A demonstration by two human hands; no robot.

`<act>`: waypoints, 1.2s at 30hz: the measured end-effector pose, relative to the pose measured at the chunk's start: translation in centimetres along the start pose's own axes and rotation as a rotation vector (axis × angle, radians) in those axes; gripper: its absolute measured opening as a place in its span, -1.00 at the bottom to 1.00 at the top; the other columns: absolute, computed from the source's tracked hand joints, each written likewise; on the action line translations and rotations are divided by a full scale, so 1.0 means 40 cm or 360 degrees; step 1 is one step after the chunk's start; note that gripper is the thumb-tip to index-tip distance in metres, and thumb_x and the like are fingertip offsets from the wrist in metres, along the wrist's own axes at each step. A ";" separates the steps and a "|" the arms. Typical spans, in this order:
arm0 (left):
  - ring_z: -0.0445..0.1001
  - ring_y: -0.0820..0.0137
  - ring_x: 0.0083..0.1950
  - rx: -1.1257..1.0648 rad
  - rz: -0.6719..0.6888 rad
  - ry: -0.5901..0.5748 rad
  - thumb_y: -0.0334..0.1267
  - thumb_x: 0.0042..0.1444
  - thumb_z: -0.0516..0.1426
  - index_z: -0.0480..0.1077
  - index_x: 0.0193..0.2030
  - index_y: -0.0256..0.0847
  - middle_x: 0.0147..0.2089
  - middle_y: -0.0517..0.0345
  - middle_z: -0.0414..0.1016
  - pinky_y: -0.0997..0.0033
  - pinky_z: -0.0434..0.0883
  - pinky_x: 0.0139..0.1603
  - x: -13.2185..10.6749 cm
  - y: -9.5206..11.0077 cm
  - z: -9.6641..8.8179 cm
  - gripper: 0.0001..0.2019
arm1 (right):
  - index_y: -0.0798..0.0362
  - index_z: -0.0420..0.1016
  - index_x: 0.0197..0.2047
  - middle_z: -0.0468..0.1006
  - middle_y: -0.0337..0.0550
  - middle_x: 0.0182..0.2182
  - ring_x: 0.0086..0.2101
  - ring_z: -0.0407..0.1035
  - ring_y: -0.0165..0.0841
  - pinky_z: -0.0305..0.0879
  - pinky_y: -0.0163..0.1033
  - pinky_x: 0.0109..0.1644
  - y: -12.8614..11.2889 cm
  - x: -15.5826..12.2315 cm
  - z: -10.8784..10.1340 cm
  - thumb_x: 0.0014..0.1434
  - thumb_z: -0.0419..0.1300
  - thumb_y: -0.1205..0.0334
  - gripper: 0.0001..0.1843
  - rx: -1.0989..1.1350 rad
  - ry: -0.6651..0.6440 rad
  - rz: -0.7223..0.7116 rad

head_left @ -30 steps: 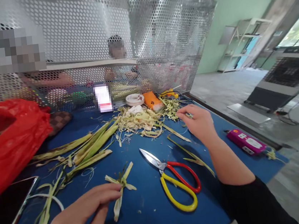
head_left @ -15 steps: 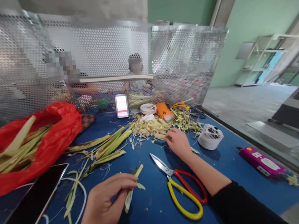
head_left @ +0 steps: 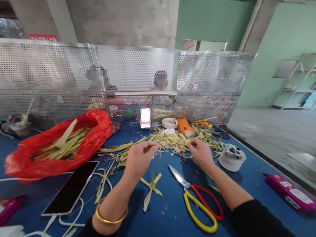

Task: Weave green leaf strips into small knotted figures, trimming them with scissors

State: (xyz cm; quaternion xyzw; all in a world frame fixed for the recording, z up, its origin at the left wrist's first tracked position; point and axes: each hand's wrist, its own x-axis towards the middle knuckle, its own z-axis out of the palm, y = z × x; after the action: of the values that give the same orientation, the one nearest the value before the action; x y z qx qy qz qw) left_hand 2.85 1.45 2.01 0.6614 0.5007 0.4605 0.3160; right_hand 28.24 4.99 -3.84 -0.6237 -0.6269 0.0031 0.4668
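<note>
My left hand [head_left: 142, 157] is raised over the blue table, thumb and fingertips pinched together; anything between them is too small to make out. Beside the scrap pile, my right hand [head_left: 201, 152] also has its fingertips closed, and I cannot make out what they hold. A small cross-shaped piece of pale green husk strips [head_left: 152, 187] lies below my left hand. Between my forearms rest scissors [head_left: 186, 185] with one red and one yellow handle, blades pointing away. Dry husk scraps [head_left: 174, 141] are heaped just beyond both hands.
At left stand a red plastic bag [head_left: 17, 163] of husk strips and a dark phone [head_left: 70, 189] with a white cable. A white string roll [head_left: 232, 157] and a purple device [head_left: 292, 191] lie right. A perforated metal screen [head_left: 210, 78] borders the back; people sit behind it.
My left hand has let go of the cross-shaped husk piece and moved up and forward. My right hand has shifted slightly. The view has tilted up and swung left.
</note>
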 end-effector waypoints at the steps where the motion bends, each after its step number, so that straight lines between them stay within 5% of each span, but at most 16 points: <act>1: 0.53 0.31 -0.32 -0.0009 -0.0012 0.0012 -0.15 0.04 0.16 0.58 -0.33 -0.22 -0.37 0.14 0.62 0.43 0.41 -0.30 0.007 -0.010 0.006 -0.78 | 0.02 0.40 -0.46 0.47 -0.19 -0.54 -0.48 0.31 -0.30 0.14 -0.25 -0.32 -0.011 0.008 -0.005 0.02 0.12 0.20 -0.90 -0.0013 0.0022 -0.0002; 8: 0.54 0.28 -0.30 -0.0254 -0.0192 -0.0089 -0.13 0.00 0.19 0.58 -0.36 -0.19 -0.39 0.12 0.61 0.39 0.41 -0.29 0.005 -0.075 0.040 -0.80 | 0.03 0.40 -0.32 0.51 -0.05 -0.34 -0.27 0.37 -0.21 0.21 -0.16 -0.15 -0.118 -0.007 -0.020 0.11 0.07 0.22 -0.88 0.0152 0.0017 -0.0044; 12: 0.54 0.30 -0.24 -0.0575 -0.0416 -0.0265 -0.09 -0.03 0.24 0.57 -0.21 -0.23 -0.31 0.08 0.61 0.43 0.39 -0.31 -0.011 -0.058 0.055 -0.70 | 0.01 0.40 -0.41 0.51 -0.22 -0.51 -0.44 0.40 -0.31 0.31 -0.25 -0.31 -0.182 -0.079 0.006 0.16 0.08 0.15 -0.82 0.0496 -0.0397 -0.0114; 16: 0.52 0.37 -0.27 -0.0912 -0.0655 -0.0312 -0.11 -0.08 0.30 0.50 -0.12 -0.29 -0.28 0.05 0.57 0.47 0.38 -0.33 -0.024 -0.058 0.067 -0.61 | 0.04 0.46 -0.41 0.47 -0.28 -0.55 -0.51 0.37 -0.38 0.29 -0.26 -0.33 -0.208 -0.115 0.017 0.10 0.17 0.10 -0.81 0.1064 -0.0823 0.0187; 23: 0.41 0.51 -0.43 -0.0956 -0.0664 -0.0246 -0.30 -0.12 0.31 0.48 -0.12 -0.28 -0.44 0.22 0.44 0.53 0.34 -0.40 -0.026 -0.064 0.076 -0.64 | 0.08 0.50 -0.40 0.37 -0.34 -0.64 -0.57 0.22 -0.46 0.14 -0.32 -0.43 -0.196 -0.107 0.004 0.01 0.30 0.04 -0.74 0.1280 -0.0982 0.0517; 26: 0.41 0.51 -0.44 -0.0953 -0.0619 -0.0101 -0.35 -0.15 0.29 0.50 -0.15 -0.26 -0.46 0.25 0.41 0.53 0.35 -0.40 -0.024 -0.068 0.082 -0.66 | 0.10 0.50 -0.44 0.40 -0.31 -0.63 -0.56 0.25 -0.43 0.16 -0.30 -0.43 -0.175 -0.103 0.014 -0.06 0.34 0.03 -0.71 0.1129 -0.0885 0.0520; 30: 0.45 0.43 -0.39 -0.0637 -0.0483 0.0136 -0.33 -0.08 0.21 0.51 -0.12 -0.25 -0.37 0.15 0.50 0.46 0.38 -0.38 -0.015 -0.090 0.084 -0.69 | 0.06 0.46 -0.42 0.43 -0.24 -0.57 -0.50 0.31 -0.33 0.23 -0.23 -0.36 -0.141 -0.094 0.022 0.03 0.24 0.02 -0.75 0.0931 -0.0396 0.0467; 33: 0.44 0.43 -0.37 -0.0411 -0.0328 0.0287 -0.34 -0.06 0.20 0.52 -0.11 -0.21 -0.20 0.09 0.56 0.42 0.39 -0.28 -0.010 -0.097 0.077 -0.69 | 0.02 0.45 -0.37 0.48 -0.13 -0.42 -0.36 0.34 -0.24 0.22 -0.17 -0.22 -0.136 -0.089 0.006 0.15 0.13 0.14 -0.84 0.0483 -0.0133 0.0044; 36: 0.42 0.45 -0.46 -0.0249 0.0061 -0.0062 -0.24 0.01 0.20 0.55 -0.11 -0.13 -0.17 0.13 0.58 0.44 0.37 -0.34 -0.014 -0.085 0.067 -0.72 | 0.00 0.48 -0.33 0.50 -0.09 -0.34 -0.33 0.34 -0.24 0.18 -0.17 -0.18 -0.154 -0.096 -0.014 0.24 0.04 0.28 -0.80 -0.0057 -0.0301 -0.0730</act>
State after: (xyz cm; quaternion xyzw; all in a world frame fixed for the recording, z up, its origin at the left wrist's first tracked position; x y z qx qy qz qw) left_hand 4.05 2.04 -2.16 0.6530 0.4442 0.4912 0.3675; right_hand 22.94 0.27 -2.13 -0.4703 -0.7929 -0.0557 0.3833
